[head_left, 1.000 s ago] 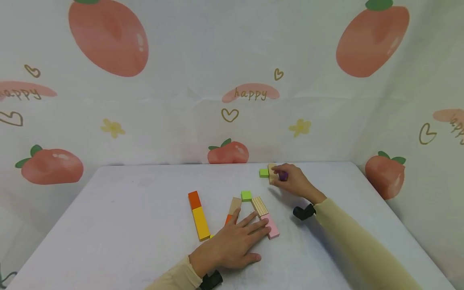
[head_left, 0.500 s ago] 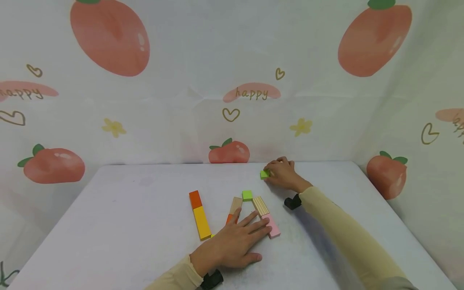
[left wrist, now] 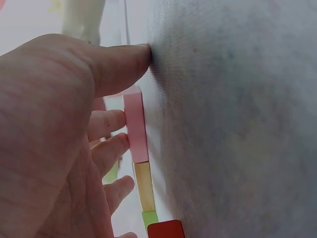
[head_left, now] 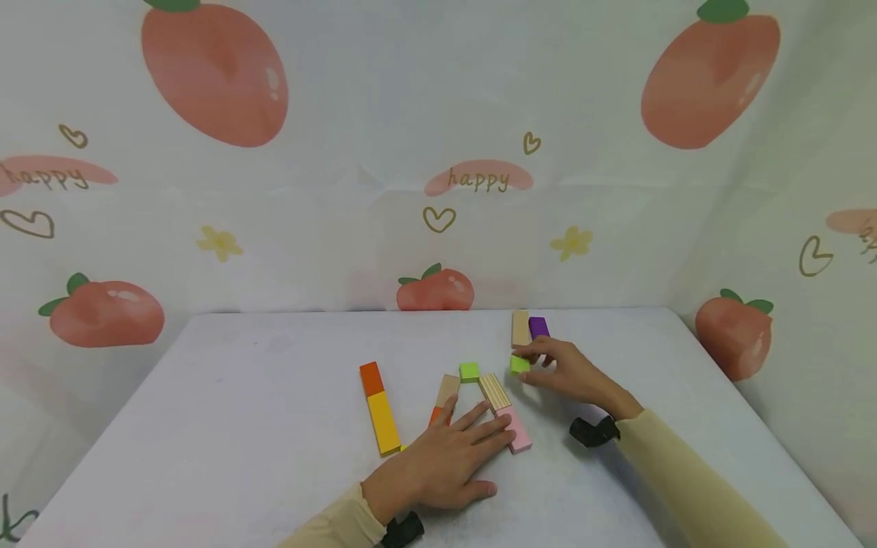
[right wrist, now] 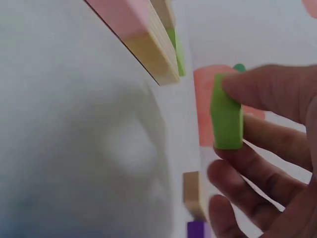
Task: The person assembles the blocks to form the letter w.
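Note:
My right hand [head_left: 575, 371] pinches a small green block [right wrist: 227, 111] between thumb and fingers, held up off the table in the right wrist view. My left hand [head_left: 445, 464] lies with fingers spread, fingertips at a pink block [left wrist: 136, 124] and an orange block [head_left: 436, 415]. Ahead of those fingers, a striped wooden block [head_left: 495, 391] continues from the pink one, and a plain wooden block [head_left: 448, 390] from the orange one. Another green block [head_left: 469, 372] sits at the top between these two slanting rows. The left hand covers part of the layout.
To the left, a red-orange block [head_left: 371, 378] and a long yellow block [head_left: 384, 423] form a row, with a bit of yellow [head_left: 403, 447] showing at its near end. Near the table's back edge lie a wooden block [head_left: 521, 329] and a purple block [head_left: 538, 326].
My right hand has gone from the wooden and purple blocks at the back to the green block beside them, taken it and brought it nearer. The left hand has stayed in place.

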A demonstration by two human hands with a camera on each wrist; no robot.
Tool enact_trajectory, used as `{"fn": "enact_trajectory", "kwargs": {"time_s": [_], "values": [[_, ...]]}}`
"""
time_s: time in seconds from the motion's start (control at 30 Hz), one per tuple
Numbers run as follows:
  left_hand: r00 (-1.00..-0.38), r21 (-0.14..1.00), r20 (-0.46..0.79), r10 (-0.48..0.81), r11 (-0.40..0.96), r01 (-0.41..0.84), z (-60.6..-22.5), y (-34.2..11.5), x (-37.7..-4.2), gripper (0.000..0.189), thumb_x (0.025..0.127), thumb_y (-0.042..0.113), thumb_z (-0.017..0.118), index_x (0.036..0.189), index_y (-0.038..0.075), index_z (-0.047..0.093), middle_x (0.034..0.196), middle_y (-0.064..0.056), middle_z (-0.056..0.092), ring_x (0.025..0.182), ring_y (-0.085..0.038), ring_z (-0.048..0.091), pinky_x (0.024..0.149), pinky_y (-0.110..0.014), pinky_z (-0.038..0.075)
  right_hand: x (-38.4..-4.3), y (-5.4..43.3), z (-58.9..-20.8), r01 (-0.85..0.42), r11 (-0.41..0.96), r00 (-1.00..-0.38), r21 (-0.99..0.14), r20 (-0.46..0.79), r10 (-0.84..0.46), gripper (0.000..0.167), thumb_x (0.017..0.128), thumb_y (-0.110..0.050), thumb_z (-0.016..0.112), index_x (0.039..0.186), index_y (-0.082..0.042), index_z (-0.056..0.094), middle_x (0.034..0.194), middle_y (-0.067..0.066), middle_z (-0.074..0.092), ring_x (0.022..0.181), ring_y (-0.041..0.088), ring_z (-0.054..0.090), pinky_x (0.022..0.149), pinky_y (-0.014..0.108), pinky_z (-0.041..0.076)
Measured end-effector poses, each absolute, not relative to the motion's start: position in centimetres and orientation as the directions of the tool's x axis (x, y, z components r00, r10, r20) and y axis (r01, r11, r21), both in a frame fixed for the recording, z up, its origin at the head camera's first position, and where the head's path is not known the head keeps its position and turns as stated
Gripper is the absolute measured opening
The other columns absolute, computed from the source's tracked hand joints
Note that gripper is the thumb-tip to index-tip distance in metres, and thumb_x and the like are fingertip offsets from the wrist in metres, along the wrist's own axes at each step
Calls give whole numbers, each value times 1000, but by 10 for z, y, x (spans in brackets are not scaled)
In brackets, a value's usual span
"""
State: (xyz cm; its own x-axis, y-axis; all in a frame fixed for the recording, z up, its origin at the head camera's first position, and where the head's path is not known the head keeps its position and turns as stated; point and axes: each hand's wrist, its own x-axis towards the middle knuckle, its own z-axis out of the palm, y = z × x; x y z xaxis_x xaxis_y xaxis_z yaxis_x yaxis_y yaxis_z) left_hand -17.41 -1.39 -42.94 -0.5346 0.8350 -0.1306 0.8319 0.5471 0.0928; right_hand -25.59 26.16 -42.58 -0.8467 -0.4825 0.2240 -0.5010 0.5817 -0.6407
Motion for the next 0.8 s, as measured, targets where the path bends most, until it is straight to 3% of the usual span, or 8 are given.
{"fn": "enact_trajectory", "kwargs": {"time_s": [0.33,0.6,0.8], "values": [[-538,83,-116,835,548,833,-431,-13,-173,72,101,58,50,163,30,26,168,10,19,156,-22,10,120,-63,13,-204,289,-446,-497,473,-794,-728,162,-586,30,85,-21,84,113,-17,75,96,-9,66,86,15,58,76,27,48],[-539,83,-122,834,549,832,-432,-12,-173,72,101,58,50,163,30,25,168,11,17,156,-22,10,120,-63,12,-193,291,-453,-532,373,-711,-760,161,-685,28,80,-23,87,105,-23,74,101,-9,69,94,13,59,85,29,45],[-541,85,-122,832,552,830,-432,-13,-173,72,101,58,50,162,30,26,168,10,18,156,-22,10,120,-63,12,-192,289,-456,-536,383,-706,-752,151,-691,29,79,-26,89,103,-26,74,102,-10,68,94,12,57,84,29,43]]}}
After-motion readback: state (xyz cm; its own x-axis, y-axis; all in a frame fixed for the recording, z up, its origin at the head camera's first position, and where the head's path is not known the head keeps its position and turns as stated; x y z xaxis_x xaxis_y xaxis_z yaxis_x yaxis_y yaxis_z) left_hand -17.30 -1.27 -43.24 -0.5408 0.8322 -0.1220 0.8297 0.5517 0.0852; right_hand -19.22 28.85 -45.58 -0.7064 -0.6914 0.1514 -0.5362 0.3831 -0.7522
